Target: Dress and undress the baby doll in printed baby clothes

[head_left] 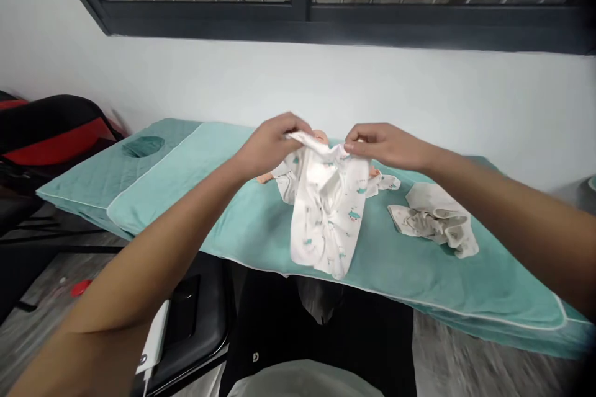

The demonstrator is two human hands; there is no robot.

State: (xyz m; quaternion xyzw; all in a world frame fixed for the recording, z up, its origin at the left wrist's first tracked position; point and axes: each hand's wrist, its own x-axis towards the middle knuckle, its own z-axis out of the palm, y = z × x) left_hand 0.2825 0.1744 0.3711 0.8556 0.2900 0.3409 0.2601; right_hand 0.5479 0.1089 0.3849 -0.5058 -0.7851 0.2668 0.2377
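A white baby garment (351, 205) with a small green animal print hangs spread between my two hands, its lower end near the front edge of the bed. My left hand (274, 142) pinches its upper left edge. At the upper right edge, the thumb and fingers of my right hand (384, 146) are closed on the same cloth. Behind the garment lies a baby doll (264, 178), mostly hidden; parts of its skin and white printed clothing (388, 182) show at the sides.
A crumpled off-white cloth (440, 217) lies on the green-covered bed (251, 229), right of the doll. The bed has a round hole (143, 146) at its left end. A black stool (200, 322) with a white device (156, 335) stands in front. Red-and-black chairs (56, 136) are at left.
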